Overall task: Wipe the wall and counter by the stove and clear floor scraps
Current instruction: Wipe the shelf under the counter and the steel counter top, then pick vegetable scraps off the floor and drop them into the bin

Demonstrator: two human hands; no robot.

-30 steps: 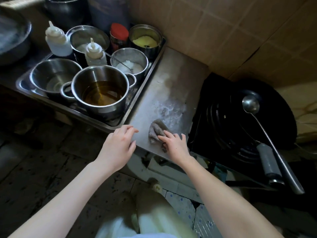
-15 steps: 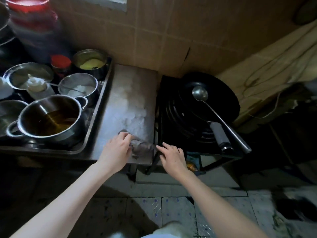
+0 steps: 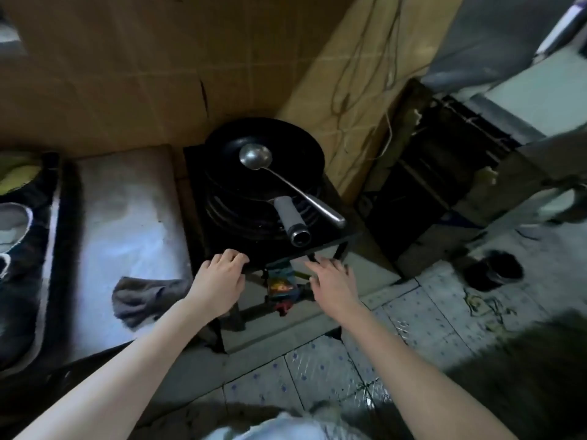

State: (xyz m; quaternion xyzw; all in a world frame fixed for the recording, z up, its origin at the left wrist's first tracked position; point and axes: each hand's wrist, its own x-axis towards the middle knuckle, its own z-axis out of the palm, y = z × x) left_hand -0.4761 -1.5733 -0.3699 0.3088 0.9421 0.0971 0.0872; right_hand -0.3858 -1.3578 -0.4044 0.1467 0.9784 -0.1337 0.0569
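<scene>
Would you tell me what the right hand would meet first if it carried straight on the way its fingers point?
Most likely the front edge of the stove, just beyond the right hand; the wok handle lies further along. Depth is hard to judge.

The kitchen is dim and the picture soft throughout. Cool, pale light comes in from the upper right, laying a milky sheen on the counter [image 3: 127,217] and small glints on the floor [image 3: 317,369] tiles. The stove [image 3: 222,242] and wok [image 3: 228,160] sink into near black with little detail; only the ladle [image 3: 255,156] bowl shows a dull highlight. The wall [image 3: 127,74] is a murky brown. Motion blur smears the left edge, the top right corner and the fingers of the right hand [image 3: 333,284]. Deep shadow fills the lower right corner. Wide-angle distortion bends the wall's tile lines.
</scene>
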